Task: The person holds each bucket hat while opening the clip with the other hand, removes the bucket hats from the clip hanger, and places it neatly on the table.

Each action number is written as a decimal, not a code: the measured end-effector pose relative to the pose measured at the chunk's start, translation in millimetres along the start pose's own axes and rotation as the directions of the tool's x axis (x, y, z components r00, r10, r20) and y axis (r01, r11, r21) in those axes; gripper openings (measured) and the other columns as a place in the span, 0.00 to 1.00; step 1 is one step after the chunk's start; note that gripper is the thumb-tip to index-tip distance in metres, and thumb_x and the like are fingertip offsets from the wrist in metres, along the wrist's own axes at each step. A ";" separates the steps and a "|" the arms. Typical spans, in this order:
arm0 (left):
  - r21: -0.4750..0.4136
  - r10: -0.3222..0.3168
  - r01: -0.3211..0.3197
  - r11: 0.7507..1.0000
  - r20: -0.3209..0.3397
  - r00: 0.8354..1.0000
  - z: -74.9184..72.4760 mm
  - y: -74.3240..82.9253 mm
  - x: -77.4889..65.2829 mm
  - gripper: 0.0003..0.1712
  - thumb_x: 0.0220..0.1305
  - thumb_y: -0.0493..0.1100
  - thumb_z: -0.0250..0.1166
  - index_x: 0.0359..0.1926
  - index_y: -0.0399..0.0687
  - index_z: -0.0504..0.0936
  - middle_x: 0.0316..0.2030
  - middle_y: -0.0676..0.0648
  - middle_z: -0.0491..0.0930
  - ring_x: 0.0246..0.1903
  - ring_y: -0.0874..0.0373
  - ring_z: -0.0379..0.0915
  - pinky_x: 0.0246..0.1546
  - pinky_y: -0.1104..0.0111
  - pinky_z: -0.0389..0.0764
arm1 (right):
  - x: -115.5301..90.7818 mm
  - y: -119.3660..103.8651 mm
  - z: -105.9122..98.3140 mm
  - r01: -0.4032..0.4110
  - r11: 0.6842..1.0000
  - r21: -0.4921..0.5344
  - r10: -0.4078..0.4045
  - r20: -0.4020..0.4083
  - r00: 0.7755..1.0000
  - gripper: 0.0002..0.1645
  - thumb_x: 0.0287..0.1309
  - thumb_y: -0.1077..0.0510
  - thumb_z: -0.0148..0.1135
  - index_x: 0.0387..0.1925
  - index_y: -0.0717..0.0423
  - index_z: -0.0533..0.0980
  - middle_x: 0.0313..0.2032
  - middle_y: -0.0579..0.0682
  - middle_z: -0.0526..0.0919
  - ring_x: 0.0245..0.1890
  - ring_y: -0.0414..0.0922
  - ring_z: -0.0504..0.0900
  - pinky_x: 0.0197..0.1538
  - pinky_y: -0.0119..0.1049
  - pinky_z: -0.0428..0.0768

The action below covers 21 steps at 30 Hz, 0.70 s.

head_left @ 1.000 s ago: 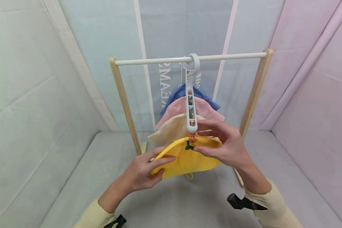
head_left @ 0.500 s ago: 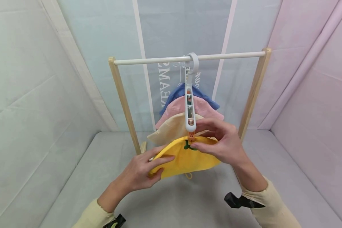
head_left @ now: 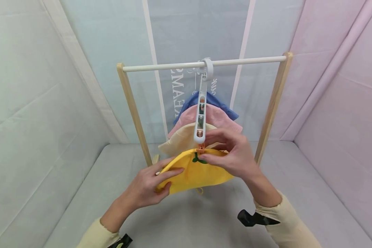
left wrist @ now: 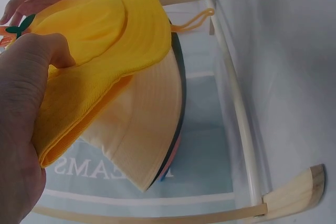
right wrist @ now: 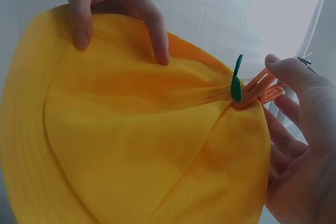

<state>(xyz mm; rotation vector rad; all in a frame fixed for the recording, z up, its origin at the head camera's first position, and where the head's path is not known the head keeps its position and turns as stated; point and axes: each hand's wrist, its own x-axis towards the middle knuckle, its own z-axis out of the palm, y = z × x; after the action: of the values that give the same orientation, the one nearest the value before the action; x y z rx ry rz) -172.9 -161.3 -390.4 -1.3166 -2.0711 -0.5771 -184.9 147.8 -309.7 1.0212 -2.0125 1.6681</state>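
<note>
A yellow bucket hat [head_left: 189,177] with a green sprout [right wrist: 236,88] at its crown hangs, flattened, from an orange clip [head_left: 200,147] under the near end of a white hanger [head_left: 199,139]. My left hand [head_left: 145,187] grips the hat's left side, fingers spread over the cloth. At the crown, my right hand [head_left: 237,155] pinches the clip; in the right wrist view the thumb lies on one clip handle [right wrist: 262,80], with the other fingers behind. The clip's jaws sit over the gathered fabric. Behind the yellow hat hangs a cream hat [head_left: 177,140].
Farther back hang a pink hat [head_left: 224,119] and a blue hat [head_left: 218,101]. The hanger hooks over a white rail [head_left: 161,66] between a left wooden post [head_left: 133,110] and a right wooden post [head_left: 273,106]. Fabric walls [head_left: 24,86] enclose the grey floor [head_left: 90,193].
Both hands, the yellow hat and the hanger's near end shift slightly left in the head view. The right thumb now sits a little higher, closer to the clip. The holds otherwise look the same.
</note>
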 end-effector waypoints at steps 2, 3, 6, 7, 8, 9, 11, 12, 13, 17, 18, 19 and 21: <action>-0.001 -0.006 0.006 1.000 0.001 1.000 -0.7 -0.7 -1.2 0.40 0.51 0.32 0.83 0.68 0.50 0.88 0.71 0.38 0.83 0.56 0.48 0.90 0.51 0.66 0.94 | 1.6 0.9 2.3 0.005 1.000 0.008 -0.005 -0.003 1.000 0.25 0.56 0.69 0.84 0.56 0.66 0.86 0.48 0.31 0.93 0.44 0.36 0.96 0.48 0.35 0.94; -0.003 -0.009 0.009 1.000 0.002 1.000 -0.9 -1.2 -1.8 0.40 0.51 0.32 0.83 0.68 0.51 0.88 0.71 0.38 0.83 0.56 0.48 0.90 0.52 0.66 0.94 | 2.6 1.5 3.3 0.010 1.000 0.013 -0.010 -0.004 1.000 0.25 0.56 0.70 0.84 0.55 0.67 0.86 0.48 0.31 0.93 0.44 0.36 0.96 0.47 0.35 0.94; -0.009 -0.017 0.017 1.000 0.000 1.000 -1.4 -2.6 -3.6 0.41 0.50 0.31 0.83 0.68 0.50 0.88 0.71 0.38 0.83 0.56 0.49 0.90 0.52 0.66 0.94 | 5.2 3.4 6.2 0.033 0.999 0.029 -0.033 -0.006 0.999 0.24 0.57 0.69 0.84 0.55 0.68 0.86 0.47 0.30 0.93 0.43 0.36 0.96 0.46 0.35 0.94; -0.011 -0.020 0.020 1.000 0.000 1.000 -1.6 -3.0 -4.1 0.41 0.50 0.31 0.83 0.68 0.50 0.88 0.71 0.38 0.83 0.56 0.49 0.90 0.52 0.67 0.94 | 6.1 4.3 7.2 0.043 0.998 0.035 -0.043 -0.006 0.999 0.24 0.57 0.69 0.84 0.55 0.68 0.86 0.47 0.30 0.93 0.43 0.36 0.96 0.45 0.35 0.94; -0.011 -0.023 0.023 1.000 0.000 1.000 -1.8 -3.3 -4.5 0.41 0.50 0.31 0.84 0.68 0.50 0.88 0.71 0.38 0.83 0.56 0.48 0.90 0.52 0.67 0.94 | 6.7 5.1 8.1 0.052 0.998 0.041 -0.052 -0.006 0.999 0.24 0.58 0.68 0.84 0.54 0.68 0.86 0.47 0.30 0.93 0.42 0.36 0.95 0.44 0.35 0.94; -0.011 -0.027 0.027 1.000 0.002 1.000 -2.4 -3.3 -4.9 0.41 0.50 0.31 0.84 0.68 0.50 0.88 0.71 0.38 0.83 0.56 0.48 0.89 0.52 0.67 0.94 | 7.3 5.9 9.1 0.064 0.997 0.047 -0.064 -0.005 0.998 0.23 0.58 0.68 0.84 0.54 0.67 0.86 0.47 0.31 0.93 0.42 0.36 0.95 0.44 0.35 0.94; -0.006 -0.031 0.031 0.999 0.004 1.000 -2.9 -3.8 -5.6 0.41 0.50 0.31 0.84 0.68 0.50 0.88 0.71 0.37 0.83 0.57 0.48 0.89 0.51 0.67 0.94 | 8.0 7.4 11.1 0.079 0.995 0.057 -0.079 -0.005 0.997 0.22 0.59 0.66 0.85 0.53 0.67 0.86 0.46 0.32 0.92 0.42 0.36 0.95 0.43 0.34 0.94; -0.002 -0.033 0.033 0.999 0.005 0.999 -3.2 -4.0 -6.0 0.41 0.50 0.31 0.84 0.68 0.50 0.88 0.71 0.37 0.83 0.57 0.48 0.89 0.51 0.66 0.94 | 8.3 7.8 12.0 0.084 0.995 0.060 -0.084 -0.006 0.996 0.21 0.59 0.66 0.85 0.52 0.67 0.86 0.45 0.32 0.92 0.42 0.36 0.95 0.43 0.34 0.94; 0.001 -0.034 0.034 0.999 0.005 0.999 -3.3 -4.3 -6.3 0.41 0.50 0.32 0.84 0.68 0.50 0.88 0.71 0.37 0.83 0.57 0.48 0.90 0.51 0.66 0.94 | 8.4 8.0 12.9 0.086 0.994 0.061 -0.085 -0.005 0.996 0.21 0.59 0.65 0.85 0.52 0.67 0.86 0.45 0.32 0.92 0.41 0.36 0.94 0.43 0.34 0.94; 0.008 -0.036 0.036 0.999 0.001 0.999 -3.3 -5.3 -7.4 0.41 0.50 0.32 0.84 0.68 0.50 0.88 0.71 0.37 0.83 0.58 0.47 0.90 0.51 0.65 0.94 | 8.7 7.6 15.2 0.068 0.996 0.053 -0.068 -0.007 0.998 0.20 0.60 0.64 0.85 0.51 0.67 0.86 0.44 0.33 0.92 0.40 0.36 0.93 0.42 0.33 0.94; 0.008 -0.036 0.036 0.999 0.000 0.999 -3.3 -5.4 -7.5 0.40 0.50 0.32 0.84 0.68 0.50 0.88 0.71 0.37 0.83 0.57 0.47 0.90 0.51 0.66 0.94 | 8.7 7.5 15.5 0.065 0.997 0.049 -0.064 -0.007 0.998 0.20 0.60 0.63 0.85 0.51 0.67 0.86 0.44 0.33 0.92 0.40 0.37 0.93 0.42 0.33 0.94; 0.007 -0.038 0.038 0.999 0.000 0.999 -3.2 -5.6 -7.8 0.40 0.51 0.32 0.83 0.68 0.50 0.88 0.71 0.38 0.83 0.57 0.48 0.90 0.51 0.66 0.94 | 8.6 7.5 15.9 0.059 0.997 0.046 -0.059 -0.007 0.998 0.21 0.60 0.63 0.85 0.51 0.66 0.86 0.44 0.33 0.92 0.40 0.37 0.93 0.41 0.33 0.94; 0.006 -0.040 0.040 0.999 -0.001 0.999 -3.1 -5.7 -8.1 0.41 0.51 0.32 0.83 0.68 0.50 0.88 0.70 0.38 0.83 0.56 0.48 0.90 0.51 0.67 0.94 | 8.6 7.5 16.3 0.047 0.998 0.039 -0.047 -0.008 0.999 0.21 0.60 0.63 0.84 0.52 0.66 0.86 0.44 0.33 0.92 0.40 0.37 0.93 0.41 0.34 0.94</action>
<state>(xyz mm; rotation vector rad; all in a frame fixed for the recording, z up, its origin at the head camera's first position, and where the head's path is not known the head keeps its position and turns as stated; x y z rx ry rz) -174.7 -170.9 -394.1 -1.2738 -2.1012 -0.5877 -193.1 130.1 -313.6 1.0657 -1.9439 1.6905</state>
